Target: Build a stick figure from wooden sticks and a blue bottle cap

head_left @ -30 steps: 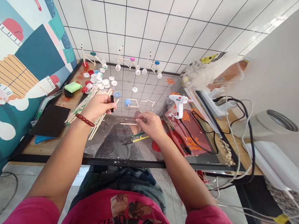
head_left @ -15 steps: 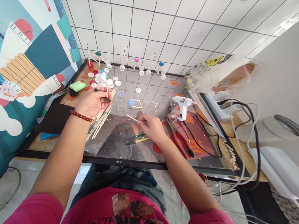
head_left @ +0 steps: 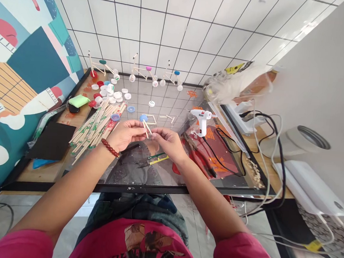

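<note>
My left hand (head_left: 127, 136), with a beaded bracelet at its wrist, pinches a short wooden stick (head_left: 145, 130) between thumb and fingers. Opposite it, my right hand (head_left: 171, 144) pinches another short wooden stick (head_left: 149, 129). The two sticks come together at their far ends in a narrow V; whether they are joined I cannot tell. Just beyond them on the glass lie a blue bottle cap (head_left: 143, 118) and a bent frame of sticks (head_left: 152, 116). Left of my left hand is a pile of printed wooden sticks (head_left: 96, 126), with a blue cap (head_left: 115, 117) at its edge.
Stick-and-cap models (head_left: 142, 71) stand along the back edge. White and red caps (head_left: 115, 95) cluster at back left. To the right are a white glue gun (head_left: 201, 119), red-handled pliers (head_left: 201, 157) and black cable. A yellow-green tool (head_left: 159, 159) lies near the front.
My left hand has come right and nearer from above the stick pile, uncovering it. My right hand has moved slightly left in the view, and both held sticks now meet. The view has shifted.
</note>
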Demonstrator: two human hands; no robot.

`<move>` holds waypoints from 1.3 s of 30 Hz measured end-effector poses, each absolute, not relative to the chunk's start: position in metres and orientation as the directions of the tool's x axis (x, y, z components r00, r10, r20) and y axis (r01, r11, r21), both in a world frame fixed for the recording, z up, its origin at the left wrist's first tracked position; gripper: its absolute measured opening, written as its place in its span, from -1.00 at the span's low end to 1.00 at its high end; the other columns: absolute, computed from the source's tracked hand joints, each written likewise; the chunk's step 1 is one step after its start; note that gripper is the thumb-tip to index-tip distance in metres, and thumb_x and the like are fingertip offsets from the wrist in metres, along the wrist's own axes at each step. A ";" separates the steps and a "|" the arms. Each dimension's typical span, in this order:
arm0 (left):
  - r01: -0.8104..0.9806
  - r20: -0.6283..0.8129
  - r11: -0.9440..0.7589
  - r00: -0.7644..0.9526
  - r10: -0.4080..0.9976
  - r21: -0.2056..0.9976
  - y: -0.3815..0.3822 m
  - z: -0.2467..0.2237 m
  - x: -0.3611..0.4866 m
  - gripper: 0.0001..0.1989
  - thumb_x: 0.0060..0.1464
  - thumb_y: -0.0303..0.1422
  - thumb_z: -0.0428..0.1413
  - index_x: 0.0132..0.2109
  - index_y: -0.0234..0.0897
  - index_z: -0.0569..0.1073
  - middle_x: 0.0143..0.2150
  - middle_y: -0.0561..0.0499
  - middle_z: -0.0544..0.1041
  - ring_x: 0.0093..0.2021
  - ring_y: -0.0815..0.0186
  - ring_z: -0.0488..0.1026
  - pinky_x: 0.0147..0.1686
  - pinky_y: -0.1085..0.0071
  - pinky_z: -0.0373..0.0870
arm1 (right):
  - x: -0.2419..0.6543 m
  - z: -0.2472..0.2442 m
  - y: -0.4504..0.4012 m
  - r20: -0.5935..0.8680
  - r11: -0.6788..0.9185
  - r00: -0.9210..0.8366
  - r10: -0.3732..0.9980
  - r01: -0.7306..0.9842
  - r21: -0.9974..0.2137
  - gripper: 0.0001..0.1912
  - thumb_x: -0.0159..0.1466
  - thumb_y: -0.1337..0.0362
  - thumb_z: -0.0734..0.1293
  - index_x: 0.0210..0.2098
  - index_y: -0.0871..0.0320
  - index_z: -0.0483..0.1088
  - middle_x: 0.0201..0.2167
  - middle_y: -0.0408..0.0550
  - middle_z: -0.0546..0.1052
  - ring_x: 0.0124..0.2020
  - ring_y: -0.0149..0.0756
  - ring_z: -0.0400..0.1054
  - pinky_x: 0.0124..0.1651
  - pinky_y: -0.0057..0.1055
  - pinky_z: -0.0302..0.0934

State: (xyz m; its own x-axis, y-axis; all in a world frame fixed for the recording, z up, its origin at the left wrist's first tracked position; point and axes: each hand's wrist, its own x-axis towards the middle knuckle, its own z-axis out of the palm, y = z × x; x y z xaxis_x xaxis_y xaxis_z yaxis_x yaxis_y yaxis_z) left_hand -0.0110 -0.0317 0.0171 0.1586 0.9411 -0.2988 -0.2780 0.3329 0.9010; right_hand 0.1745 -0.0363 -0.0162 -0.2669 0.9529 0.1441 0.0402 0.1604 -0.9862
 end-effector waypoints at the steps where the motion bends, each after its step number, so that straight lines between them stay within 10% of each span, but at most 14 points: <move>1: -0.286 -0.298 0.331 0.153 0.942 0.899 -0.032 0.017 -0.009 -0.76 -0.22 -0.51 0.41 -0.37 -0.39 0.52 -0.36 -0.06 0.61 -0.39 0.34 0.57 -0.36 0.44 0.53 | 0.174 -0.015 -0.038 0.143 0.157 -0.286 0.947 0.026 -0.987 -0.73 0.20 0.08 0.39 -0.23 0.13 0.53 -0.31 -0.11 0.63 -0.26 -0.31 0.50 -0.10 -0.35 0.38; 11: -0.326 -0.258 0.259 0.050 0.965 0.909 -0.028 0.016 -0.013 -0.69 -0.15 -0.57 0.35 -0.17 -0.35 0.61 -0.37 -0.03 0.62 -0.43 0.39 0.53 -0.40 0.47 0.53 | 0.176 -0.019 -0.037 0.115 0.169 -0.194 0.974 0.290 -0.942 -0.82 0.18 0.27 0.35 -0.26 0.16 0.56 -0.35 -0.10 0.64 -0.33 -0.32 0.49 -0.19 -0.40 0.35; 20: -0.280 -0.269 0.278 0.069 0.961 0.919 -0.028 0.015 -0.011 -0.76 -0.07 -0.50 0.32 -0.17 -0.36 0.58 -0.35 -0.08 0.63 -0.39 0.34 0.57 -0.37 0.45 0.53 | 0.178 -0.022 -0.042 0.199 0.360 -0.308 0.930 0.663 -0.656 -0.84 0.15 0.40 0.35 -0.33 0.08 0.57 -0.39 -0.14 0.60 -0.38 -0.33 0.42 -0.26 -0.42 0.23; 34: -0.118 -0.105 0.121 0.131 0.986 0.986 -0.036 0.015 -0.004 -0.62 -0.34 -0.19 0.45 -0.40 -0.33 0.56 -0.38 -0.02 0.58 -0.35 0.31 0.50 -0.26 0.36 0.45 | 0.173 -0.014 -0.046 0.245 0.320 -0.228 0.943 0.401 -0.858 -0.77 0.27 0.12 0.36 -0.33 0.13 0.56 -0.44 -0.15 0.59 -0.42 -0.37 0.38 -0.26 -0.44 0.25; 39: 0.412 -0.031 -0.022 0.122 0.992 0.911 -0.028 0.024 -0.029 -0.72 -0.21 -0.16 0.38 -0.38 -0.24 0.59 -0.40 -0.03 0.60 -0.36 0.24 0.48 -0.30 0.34 0.38 | 0.179 -0.010 -0.040 0.254 0.259 -0.056 0.966 0.305 -0.916 -0.74 0.22 0.07 0.36 -0.33 0.13 0.54 -0.41 -0.12 0.58 -0.38 -0.33 0.39 -0.25 -0.42 0.27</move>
State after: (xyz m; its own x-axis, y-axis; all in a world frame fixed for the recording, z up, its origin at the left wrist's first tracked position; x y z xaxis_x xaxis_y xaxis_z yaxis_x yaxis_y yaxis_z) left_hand -0.0287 -0.0277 0.0235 0.1224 0.9920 -0.0312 0.4125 -0.0223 0.9107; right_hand 0.1786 -0.0401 -0.0102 -0.0560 0.9655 0.2541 0.3051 0.2589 -0.9164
